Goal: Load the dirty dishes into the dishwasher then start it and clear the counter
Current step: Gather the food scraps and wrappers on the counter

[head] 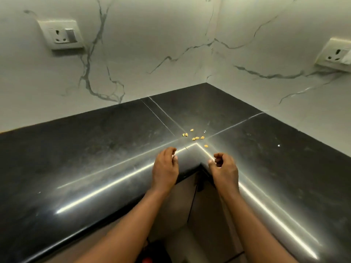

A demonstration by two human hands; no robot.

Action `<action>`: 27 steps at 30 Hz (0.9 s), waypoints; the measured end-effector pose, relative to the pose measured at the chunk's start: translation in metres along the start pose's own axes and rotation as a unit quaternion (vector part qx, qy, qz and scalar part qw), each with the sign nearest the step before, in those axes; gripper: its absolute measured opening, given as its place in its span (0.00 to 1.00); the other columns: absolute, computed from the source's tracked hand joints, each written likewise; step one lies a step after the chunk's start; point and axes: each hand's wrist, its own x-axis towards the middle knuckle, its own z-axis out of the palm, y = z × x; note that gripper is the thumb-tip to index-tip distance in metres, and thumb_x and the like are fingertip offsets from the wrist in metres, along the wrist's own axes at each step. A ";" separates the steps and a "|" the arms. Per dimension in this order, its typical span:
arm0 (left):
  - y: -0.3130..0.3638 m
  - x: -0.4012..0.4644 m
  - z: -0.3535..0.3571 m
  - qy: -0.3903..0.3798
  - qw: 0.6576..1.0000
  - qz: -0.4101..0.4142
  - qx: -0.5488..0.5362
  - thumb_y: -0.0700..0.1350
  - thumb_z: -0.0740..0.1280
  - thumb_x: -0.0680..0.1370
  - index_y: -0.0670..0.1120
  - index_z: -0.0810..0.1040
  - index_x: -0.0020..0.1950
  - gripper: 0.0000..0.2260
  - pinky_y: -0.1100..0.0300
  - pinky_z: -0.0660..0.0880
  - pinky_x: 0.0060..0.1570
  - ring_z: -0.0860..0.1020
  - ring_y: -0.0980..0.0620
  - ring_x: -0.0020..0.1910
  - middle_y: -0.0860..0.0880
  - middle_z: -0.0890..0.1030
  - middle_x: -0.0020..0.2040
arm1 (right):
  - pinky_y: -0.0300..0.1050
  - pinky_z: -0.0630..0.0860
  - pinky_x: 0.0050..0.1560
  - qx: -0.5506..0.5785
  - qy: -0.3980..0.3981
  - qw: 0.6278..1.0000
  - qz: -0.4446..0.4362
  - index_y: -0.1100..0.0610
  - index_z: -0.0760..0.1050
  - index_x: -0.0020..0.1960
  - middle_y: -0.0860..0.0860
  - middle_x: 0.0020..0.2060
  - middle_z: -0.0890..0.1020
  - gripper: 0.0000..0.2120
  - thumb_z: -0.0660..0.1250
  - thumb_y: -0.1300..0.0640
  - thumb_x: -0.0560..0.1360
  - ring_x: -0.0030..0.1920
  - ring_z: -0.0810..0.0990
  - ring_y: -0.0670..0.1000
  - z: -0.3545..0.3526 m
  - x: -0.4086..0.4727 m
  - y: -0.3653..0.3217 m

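Both hands hang over the inner corner of the worktop (98, 149), at its rounded front lip. Left hand (165, 168): fingers curled inward, thumb near the fingertips; whether it pinches a crumb I cannot tell. Right hand (224, 168): fingers loosely curled, nothing visible in it.

No dishes, no dishwasher in view. Judged step: the counter-clearing part, down to crumbs.

Just beyond the inner corner, a loose scatter of small yellow kernels (196, 138), about eight. One kernel lies nearest the lip, right of the corner point; the others lie a little farther back, where the slab seams cross. Each is oval; long axes point various ways, mostly roughly across the view. The scatter as a whole runs left-to-right.

Next move probably calls for sweeping the kernels toward the lip with one hand into the other cupped below; they are small and may roll.

Farther back: marble-look wall, a socket (60, 34) up left of the corner, another (336, 54) up right.
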 end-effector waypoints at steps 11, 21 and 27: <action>-0.045 0.131 0.095 -0.238 0.932 -0.012 0.272 0.56 0.46 0.84 0.45 0.49 0.80 0.26 0.52 0.41 0.76 0.43 0.50 0.78 0.48 0.46 0.80 | 0.55 0.40 0.77 -0.370 -0.127 0.920 -0.010 0.66 0.40 0.78 0.63 0.77 0.44 0.42 0.36 0.34 0.78 0.78 0.40 0.60 0.076 0.113 0.051; -0.051 0.124 0.103 -0.182 0.951 0.012 0.249 0.56 0.40 0.81 0.49 0.54 0.79 0.27 0.52 0.47 0.77 0.46 0.54 0.78 0.53 0.52 0.79 | 0.55 0.37 0.76 -0.309 -0.203 0.926 -0.083 0.63 0.38 0.78 0.60 0.78 0.40 0.35 0.40 0.41 0.81 0.77 0.36 0.57 0.132 0.169 0.027; -0.041 0.125 0.089 -0.130 0.984 -0.122 -0.009 0.53 0.46 0.83 0.51 0.50 0.79 0.24 0.69 0.43 0.73 0.47 0.68 0.75 0.61 0.49 0.78 | 0.51 0.35 0.76 -0.283 -0.250 0.911 -0.167 0.54 0.41 0.79 0.54 0.79 0.43 0.34 0.30 0.44 0.76 0.78 0.37 0.52 0.147 0.172 0.019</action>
